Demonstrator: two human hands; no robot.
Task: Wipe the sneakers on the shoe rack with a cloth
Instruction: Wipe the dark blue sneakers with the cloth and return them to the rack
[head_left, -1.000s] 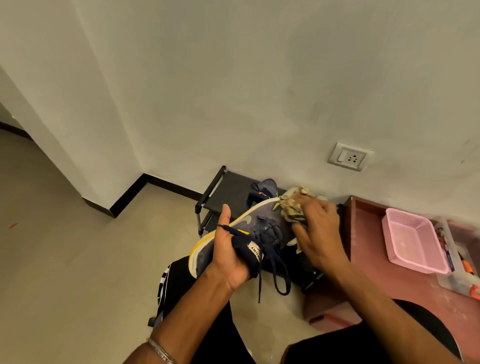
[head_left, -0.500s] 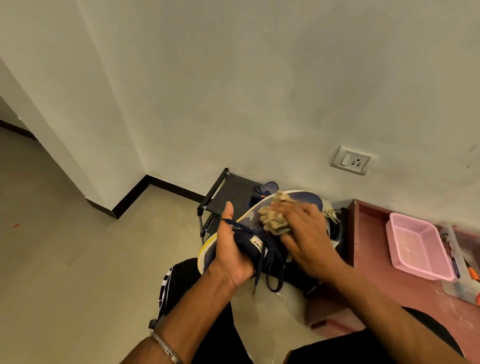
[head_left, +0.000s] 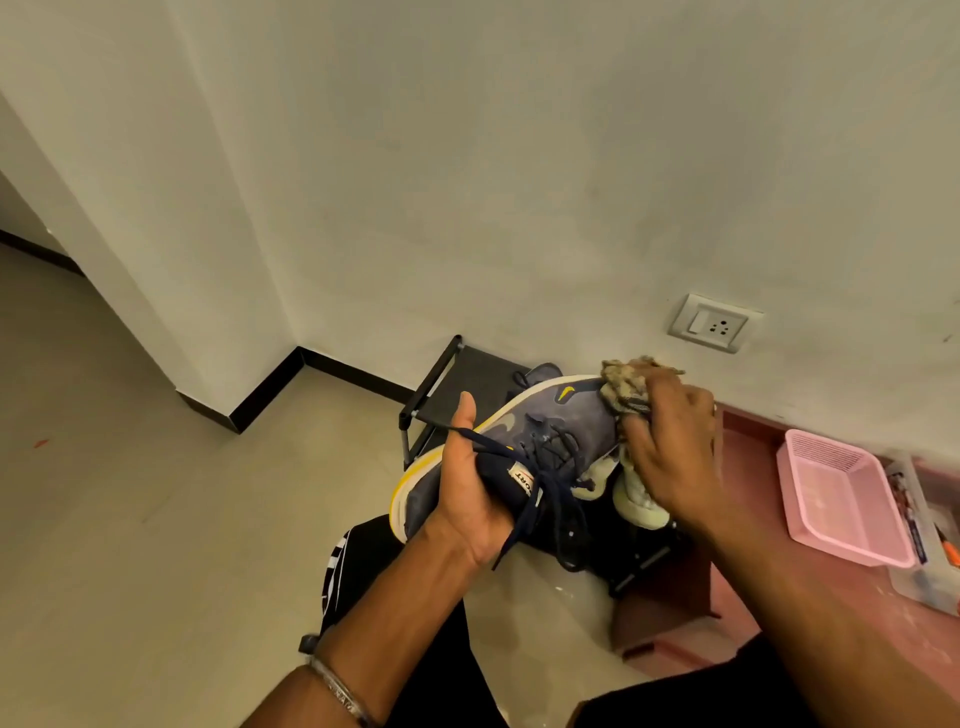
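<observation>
The left hand (head_left: 470, 499) grips the sneaker (head_left: 524, 447) around its heel, with the toe pointing up and away to the right. There the right hand (head_left: 670, 452) clutches the bunched cloth (head_left: 626, 387) against the toe, nearest for wiping heelward.

**Colours around a sneaker being wiped**

A navy blue sneaker (head_left: 561, 431) with a yellow-edged cream sole, a yellow logo and dark navy laces; a mottled beige-brown cloth (head_left: 626, 387); a black shoe rack (head_left: 441, 384); a pink mesh basket (head_left: 841, 504); off-white walls; a beige floor
</observation>
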